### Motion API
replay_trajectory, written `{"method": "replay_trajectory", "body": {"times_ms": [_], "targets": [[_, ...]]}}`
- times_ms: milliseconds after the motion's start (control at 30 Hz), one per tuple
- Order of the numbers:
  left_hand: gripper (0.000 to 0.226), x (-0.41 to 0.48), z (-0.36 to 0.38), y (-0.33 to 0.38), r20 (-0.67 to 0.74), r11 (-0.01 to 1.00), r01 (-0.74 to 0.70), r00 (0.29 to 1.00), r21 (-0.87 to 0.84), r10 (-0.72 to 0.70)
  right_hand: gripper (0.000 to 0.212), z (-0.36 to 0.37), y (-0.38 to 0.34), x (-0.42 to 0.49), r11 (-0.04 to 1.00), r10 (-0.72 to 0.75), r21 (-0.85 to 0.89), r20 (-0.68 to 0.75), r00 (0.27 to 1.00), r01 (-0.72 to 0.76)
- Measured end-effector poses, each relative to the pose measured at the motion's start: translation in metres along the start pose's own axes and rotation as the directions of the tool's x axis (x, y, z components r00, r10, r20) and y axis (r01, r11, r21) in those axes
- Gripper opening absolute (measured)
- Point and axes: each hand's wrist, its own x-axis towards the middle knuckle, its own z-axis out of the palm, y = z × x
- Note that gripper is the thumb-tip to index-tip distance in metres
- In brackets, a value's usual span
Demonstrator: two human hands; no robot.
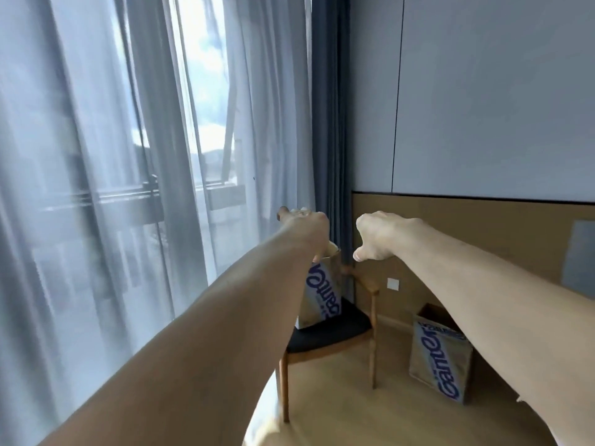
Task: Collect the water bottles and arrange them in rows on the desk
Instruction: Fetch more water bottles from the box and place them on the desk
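Note:
No water bottle or desk shows clearly in the head view. Both my arms stretch forward at chest height. My left hand (306,223) is curled, with a small pale blur at its top knuckles; I cannot tell whether it holds anything. It hovers just above an open cardboard box (322,294) with blue lettering that stands on a chair (335,333). My right hand (383,236) is to the right of that box, fingers curled under and thumb pointing down-left, with nothing visible in it. The box's inside is hidden.
A second lettered cardboard box (441,358) stands open on the wooden floor by the wall. Sheer curtains (128,188) cover the window on the left, with a dark curtain (330,123) in the corner. A wall socket (392,283) sits low on the wood panel.

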Motion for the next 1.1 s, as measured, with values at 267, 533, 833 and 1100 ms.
{"method": "replay_trajectory", "body": {"times_ms": [267, 533, 833, 1100], "targets": [[0.06, 0.151, 0.025, -0.006, 0.01, 0.998, -0.046, 0.999, 0.037, 0.046, 0.023, 0.006, 0.031, 0.128, 0.998, 0.065, -0.019, -0.034, 0.997, -0.065], [0.061, 0.277, 0.077, 0.026, 0.054, 0.995, -0.092, 0.994, 0.027, 0.09, 0.022, 0.037, 0.092, 0.245, 0.993, 0.113, -0.019, -0.015, 0.993, -0.114], [0.067, 0.416, 0.115, 0.079, 0.096, 1.0, 0.001, 0.995, -0.022, 0.002, 0.021, 0.07, 0.183, 0.388, 0.997, 0.017, -0.073, 0.043, 0.999, -0.014], [0.066, 0.507, 0.159, 0.087, 0.118, 0.995, 0.095, 0.989, -0.026, -0.091, 0.014, 0.105, 0.226, 0.505, 0.986, -0.09, -0.132, 0.078, 0.993, 0.1]]}}
